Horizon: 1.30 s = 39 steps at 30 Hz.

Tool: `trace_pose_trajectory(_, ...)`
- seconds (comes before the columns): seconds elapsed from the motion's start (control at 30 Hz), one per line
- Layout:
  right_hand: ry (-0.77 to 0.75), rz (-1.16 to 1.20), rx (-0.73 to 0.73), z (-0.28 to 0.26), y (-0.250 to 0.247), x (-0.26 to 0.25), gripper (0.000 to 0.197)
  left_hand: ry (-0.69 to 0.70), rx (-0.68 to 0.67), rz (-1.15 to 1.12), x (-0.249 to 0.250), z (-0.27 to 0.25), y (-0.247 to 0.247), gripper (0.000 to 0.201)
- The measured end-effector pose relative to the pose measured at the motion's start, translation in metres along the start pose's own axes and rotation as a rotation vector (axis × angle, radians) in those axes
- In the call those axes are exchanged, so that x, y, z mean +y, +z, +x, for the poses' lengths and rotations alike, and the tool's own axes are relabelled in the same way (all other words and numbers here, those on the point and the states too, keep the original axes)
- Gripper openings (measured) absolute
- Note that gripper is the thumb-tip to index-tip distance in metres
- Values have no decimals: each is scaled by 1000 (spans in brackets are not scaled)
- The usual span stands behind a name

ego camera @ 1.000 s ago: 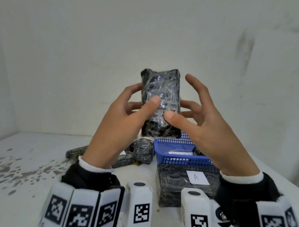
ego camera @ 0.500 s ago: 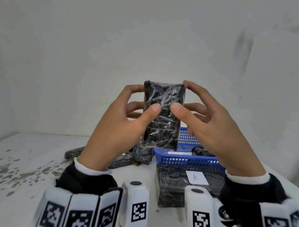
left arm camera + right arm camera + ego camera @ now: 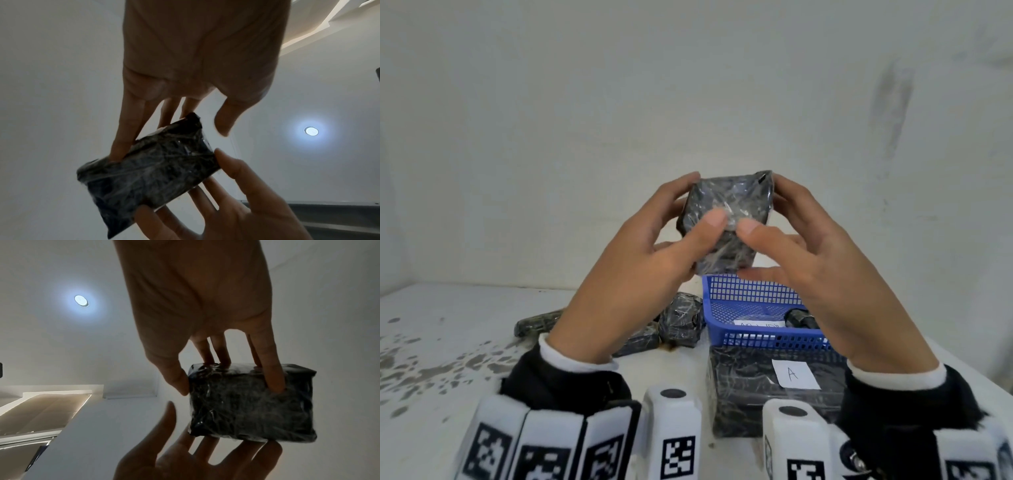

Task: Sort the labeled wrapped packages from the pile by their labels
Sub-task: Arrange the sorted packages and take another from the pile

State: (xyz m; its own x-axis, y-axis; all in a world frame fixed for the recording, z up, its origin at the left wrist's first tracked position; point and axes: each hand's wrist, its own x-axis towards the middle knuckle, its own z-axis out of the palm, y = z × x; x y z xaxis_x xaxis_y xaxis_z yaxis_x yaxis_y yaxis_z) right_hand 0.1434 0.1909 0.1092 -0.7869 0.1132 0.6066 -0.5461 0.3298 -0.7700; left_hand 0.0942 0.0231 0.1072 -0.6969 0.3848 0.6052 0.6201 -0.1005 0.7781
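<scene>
- Both hands are up in front of the wall with 1 black wrapped package (image 3: 726, 226) held between them, well above the table (image 3: 448, 359).
- Left hand (image 3: 640, 274) has its fingers curled round the package's left edge with the thumb on the front face; the right hand (image 3: 815, 274) does the same from the right side. So both are gripping it, nothing loose.
- No label shows on the face turned toward the head camera, and the wrist views show only shiny black wrap too. My guess is this is the "find the label" step, and the package needs turning to bring another face round.
- Below, the rest of the pile (image 3: 678, 325) sits on the table just left of a blue basket (image 3: 756, 339), which has a slip of paper and something dark in it (can't read the slip).
- A bigger wrapped block with an "A" label (image 3: 794, 374) lies right in front of the basket, touching it as far as I can tell.
- Next move probably needs a careful rotate between the fingertips, since that wrap looks slippery, then a read and a drop at the matching spot.
</scene>
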Motion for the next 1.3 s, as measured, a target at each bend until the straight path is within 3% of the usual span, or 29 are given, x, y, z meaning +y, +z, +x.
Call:
trace_pose_trajectory(0.4,-57,-9,3,-1,-2,0,45,5,80,-29,2,0,2,34)
trace_pose_trajectory(0.53,-82,-26,24,-1,0,2,30,12,98,-40,0,1,4,23)
trace_pose_trajectory(0.63,-111,-55,25,-1,-2,3,24,3,85,-65,1,0,5,34)
trace_pose_trajectory(0.73,-179,-58,6,-3,-1,0,24,-145,50,-177,3,1,5,62)
trace_pose_trajectory(0.8,-205,-39,-26,-4,2,-2,24,-186,38,-233,2,1,5,50)
trace_pose_trajectory(0.87,-198,-21,-63,-4,4,-3,30,-174,71,-233,1,3,5,33)
trace_pose_trajectory(1.07,-42,2,-20,-2,1,-3,57,-79,120,-176,-2,4,4,69)
trace_pose_trajectory(1.3,-18,-13,-33,-2,1,-3,86,-25,50,-139,-1,2,3,60)
